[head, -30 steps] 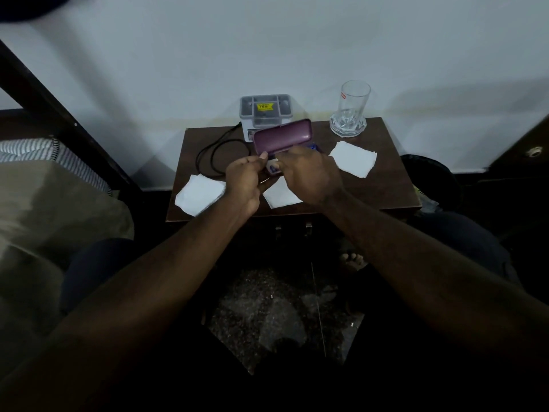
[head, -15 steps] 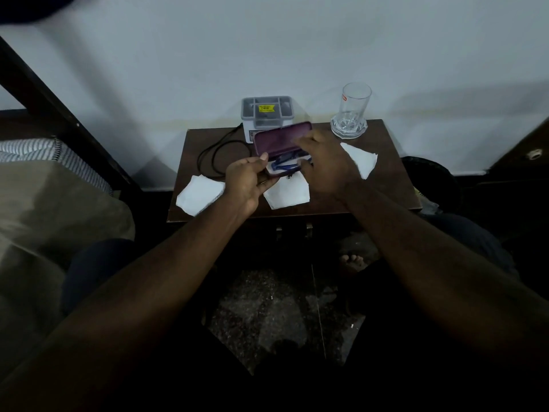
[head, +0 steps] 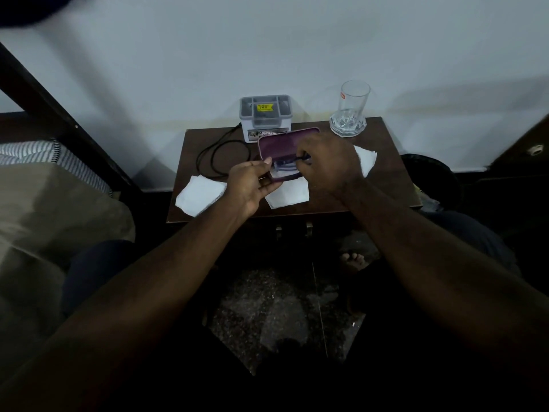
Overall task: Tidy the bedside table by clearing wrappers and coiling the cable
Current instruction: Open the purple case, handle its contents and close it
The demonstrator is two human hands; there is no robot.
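A purple hinged case stands open above the brown bedside table, lid raised toward the wall. My left hand grips its lower half from the left. My right hand pinches a small dark object at the case's opening. Inside the case lies something blue and clear; I cannot tell what. Three white paper wrappers lie on the table: one at the front left, one under the case, one at the right, partly hidden by my right hand. A black cable loops at the back left.
A grey compartment box with a yellow sticker stands at the table's back, against the white wall. An empty drinking glass stands at the back right corner. A bed lies to the left; a dark round bin sits right of the table.
The purple case has gone from shut to open, its lid swung up. My right hand has risen from the case's front to its opening and now pinches a small dark object.
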